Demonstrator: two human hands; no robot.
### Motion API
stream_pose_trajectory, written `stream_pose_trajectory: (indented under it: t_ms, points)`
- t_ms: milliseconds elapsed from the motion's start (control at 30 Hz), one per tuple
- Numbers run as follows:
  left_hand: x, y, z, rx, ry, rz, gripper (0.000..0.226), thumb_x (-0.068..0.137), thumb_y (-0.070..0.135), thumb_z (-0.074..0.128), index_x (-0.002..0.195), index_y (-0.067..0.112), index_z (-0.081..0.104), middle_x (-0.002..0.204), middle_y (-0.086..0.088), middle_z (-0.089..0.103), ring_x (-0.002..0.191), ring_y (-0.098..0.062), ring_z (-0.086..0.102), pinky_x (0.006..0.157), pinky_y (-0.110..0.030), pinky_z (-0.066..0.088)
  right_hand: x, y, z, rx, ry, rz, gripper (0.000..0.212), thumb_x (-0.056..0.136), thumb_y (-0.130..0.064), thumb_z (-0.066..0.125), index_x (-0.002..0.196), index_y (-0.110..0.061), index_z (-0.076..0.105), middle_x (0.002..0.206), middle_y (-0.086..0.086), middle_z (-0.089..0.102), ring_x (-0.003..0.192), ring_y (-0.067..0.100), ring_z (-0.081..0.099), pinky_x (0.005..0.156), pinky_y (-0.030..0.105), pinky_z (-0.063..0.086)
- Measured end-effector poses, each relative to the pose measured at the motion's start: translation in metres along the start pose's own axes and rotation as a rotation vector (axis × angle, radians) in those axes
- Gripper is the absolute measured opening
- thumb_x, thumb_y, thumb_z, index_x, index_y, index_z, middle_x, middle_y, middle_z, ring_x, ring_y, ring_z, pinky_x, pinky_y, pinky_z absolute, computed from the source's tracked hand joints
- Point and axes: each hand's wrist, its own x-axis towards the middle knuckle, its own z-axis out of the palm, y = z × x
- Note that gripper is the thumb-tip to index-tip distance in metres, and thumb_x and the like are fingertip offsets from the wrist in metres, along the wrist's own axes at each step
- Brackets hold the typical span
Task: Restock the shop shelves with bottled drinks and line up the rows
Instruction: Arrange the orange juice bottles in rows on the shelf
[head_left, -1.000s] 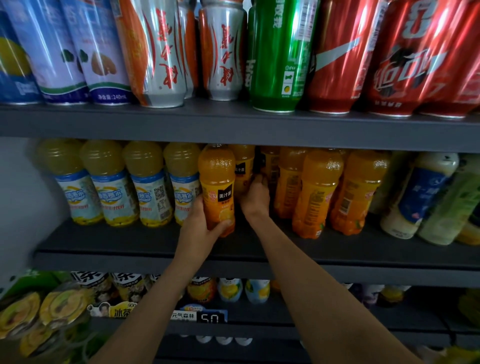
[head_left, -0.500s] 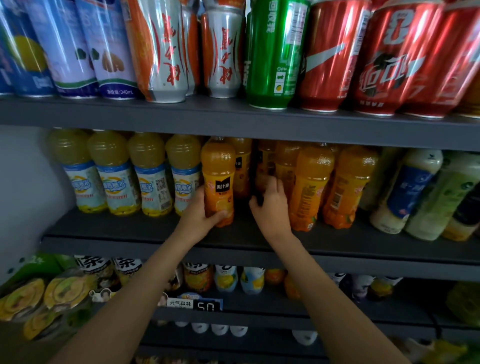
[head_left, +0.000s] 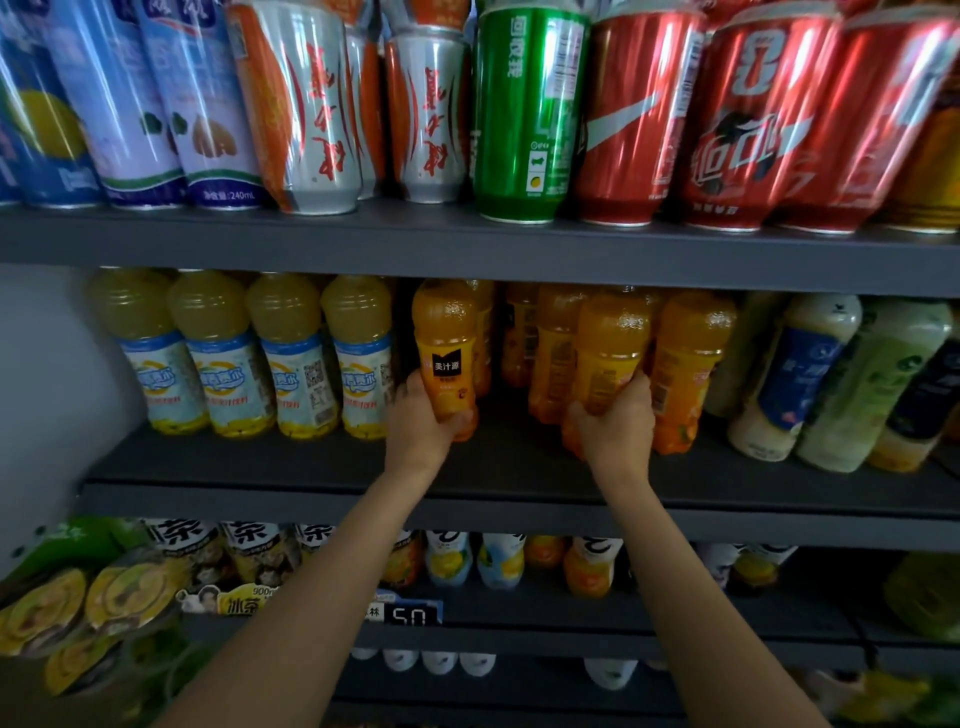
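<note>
Your left hand (head_left: 423, 421) grips one orange bottle (head_left: 447, 353) on the middle shelf (head_left: 311, 499); your right hand (head_left: 615, 426) grips another (head_left: 608, 353) to its right.

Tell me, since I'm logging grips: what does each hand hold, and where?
Left hand grips the black-labelled orange juice bottle round its lower body; right hand grips a second orange juice bottle round its lower body.

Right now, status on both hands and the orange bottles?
Left hand grips an orange bottle on the middle shelf. Right hand grips a second orange bottle. Shelf gap between them, nothing blocking it.
</note>
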Motion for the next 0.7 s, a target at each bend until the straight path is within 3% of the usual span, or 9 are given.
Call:
stream_pose_trajectory:
  t_ms: [133,400,700]
  points:
    - [0.010,0.003,-0.006,0.043,-0.135,0.053,0.062,0.080,0.021,0.069,0.132,0.007,0.038,0.131,-0.011,0.053,0.122,-0.026,0.049,0.099,-0.035,0.038,0.002,0.005,-0.002,-0.037,-0.004,-0.014,0.059,0.080,-0.016,0.071,0.127,0.001,0.038,0.127,0.018,0.050,0.120,0.030,0.049,0.096,0.038,0.043]
    - [0.011,0.007,-0.001,0.064,-0.148,0.058,0.059,0.083,0.019,0.066,0.133,0.008,0.036,0.132,-0.012,0.052,0.123,-0.027,0.048,0.101,-0.036,0.037,0.000,0.001,-0.004,-0.073,0.000,-0.040,0.059,0.080,-0.018,0.071,0.125,0.000,0.037,0.128,0.016,0.047,0.121,0.028,0.047,0.095,0.031,0.041]
    - [0.000,0.001,0.006,-0.032,-0.110,0.025,0.064,0.083,0.017,0.067,0.136,0.007,0.033,0.131,-0.013,0.051,0.122,-0.027,0.048,0.097,-0.033,0.039,-0.014,-0.010,-0.001,-0.094,-0.049,-0.061,0.065,0.074,-0.030,0.076,0.120,-0.003,0.039,0.123,0.013,0.049,0.115,0.028,0.050,0.093,0.036,0.047]
